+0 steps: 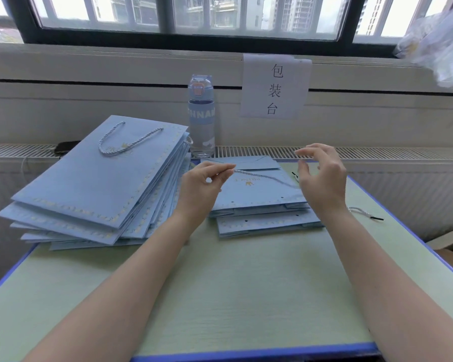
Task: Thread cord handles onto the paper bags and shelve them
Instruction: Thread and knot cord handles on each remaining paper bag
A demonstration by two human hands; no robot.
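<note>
Two flat light-blue paper bags [256,199] without handles lie stacked at the table's middle back, punched holes along their near edges. My left hand [202,184] pinches one end of a pale twisted cord [267,178] above the top bag. The cord runs blurred to the right toward my right hand [322,176], whose fingers are spread and loosely curved; whether it touches the cord I cannot tell. A tall fanned pile of blue bags [94,189] lies at the left, the top one with a cord handle fitted.
Another loose cord [364,212] with a black tip lies on the green table [246,283] at the right. A clear water bottle [201,116] stands at the back by the radiator grille. A paper sign [275,87] hangs on the wall under the window.
</note>
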